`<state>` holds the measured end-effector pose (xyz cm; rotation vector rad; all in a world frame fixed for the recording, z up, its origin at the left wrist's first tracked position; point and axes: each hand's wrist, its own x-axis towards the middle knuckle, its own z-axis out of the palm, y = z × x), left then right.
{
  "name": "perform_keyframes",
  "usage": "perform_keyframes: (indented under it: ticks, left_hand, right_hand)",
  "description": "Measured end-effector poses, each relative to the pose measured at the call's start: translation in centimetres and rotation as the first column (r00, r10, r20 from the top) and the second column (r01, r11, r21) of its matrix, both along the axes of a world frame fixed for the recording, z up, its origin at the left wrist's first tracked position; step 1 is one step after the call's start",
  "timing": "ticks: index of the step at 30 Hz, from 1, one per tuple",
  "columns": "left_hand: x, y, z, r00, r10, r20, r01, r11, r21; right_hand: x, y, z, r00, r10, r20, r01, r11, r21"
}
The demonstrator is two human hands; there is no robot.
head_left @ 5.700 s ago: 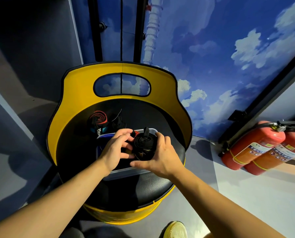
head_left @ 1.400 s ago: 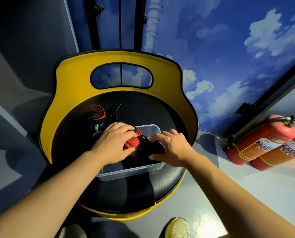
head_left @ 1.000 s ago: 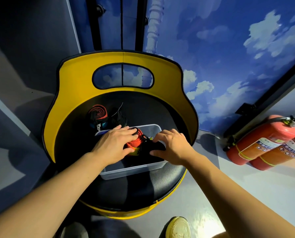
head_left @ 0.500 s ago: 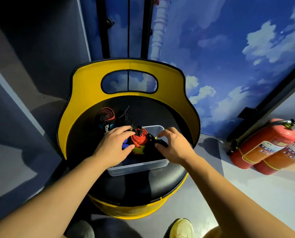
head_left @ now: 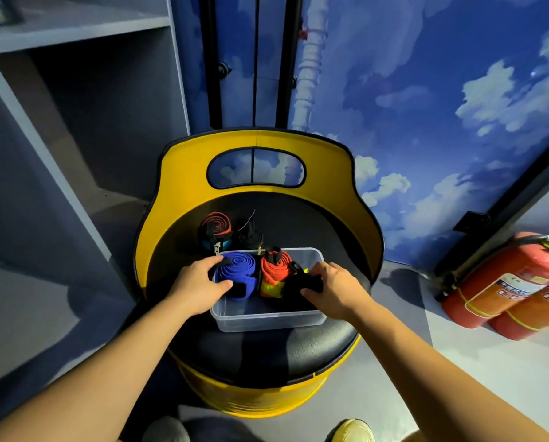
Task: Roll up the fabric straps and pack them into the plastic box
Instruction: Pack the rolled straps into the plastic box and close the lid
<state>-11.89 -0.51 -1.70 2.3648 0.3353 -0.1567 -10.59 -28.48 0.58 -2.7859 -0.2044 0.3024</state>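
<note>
I see the clear plastic box (head_left: 268, 320) on the black seat of the yellow stool (head_left: 183, 199). Inside the box, three rolled straps sit side by side: blue roll (head_left: 236, 271) at its left end, orange roll (head_left: 274, 274) in the middle, black roll (head_left: 300, 287) at its right. My left hand (head_left: 196, 287) has its grip grasping the blue roll; my right hand (head_left: 335, 287) grasps the black one. Behind the box lie a red-and-black roll (head_left: 215, 229) and a black bundle (head_left: 250, 236).
</note>
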Motion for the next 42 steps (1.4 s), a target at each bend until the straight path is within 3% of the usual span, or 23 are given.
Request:
perform_keyframes:
  ticks: [6,11,16,25,30,37,42]
  left_hand:
    - [0.6,-0.1,0.2,1.0,0.005,0.026,-0.005,1.0,0.018]
    - [1.9,0.5,1.0,0.99,0.054,0.127,-0.055,0.998,0.009]
    - [4.0,1.0,1.0,0.979,0.102,0.176,-0.102,0.995,-0.01]
    - [7.6,2.4,-0.7,0.923,0.327,0.202,-0.3,0.942,-0.153]
    - [9.1,3.1,-1.5,0.91,0.411,0.054,-0.38,0.879,-0.288]
    - [10.2,2.8,-2.0,0.925,0.366,-0.103,-0.369,0.798,-0.477]
    - [10.7,3.6,-3.1,0.933,0.314,-0.177,-0.354,0.712,-0.606]
  right_hand:
    - [0.3,0.4,0.8,0.997,0.005,0.074,-0.002,0.999,-0.038]
    - [1.6,2.3,1.2,0.975,0.031,0.22,-0.045,0.997,0.06]
    - [3.6,4.7,1.3,0.977,0.062,0.205,-0.091,0.986,0.137]
    - [7.9,9.9,-0.1,0.978,0.099,0.183,-0.138,0.967,0.213]
    - [9.9,12.8,-1.1,0.981,0.11,0.16,-0.147,0.958,0.246]
    - [12.5,14.6,-2.0,0.989,0.144,0.031,-0.146,0.983,0.109]
    - [13.5,15.3,-2.3,0.985,0.172,0.007,-0.171,0.969,0.181]
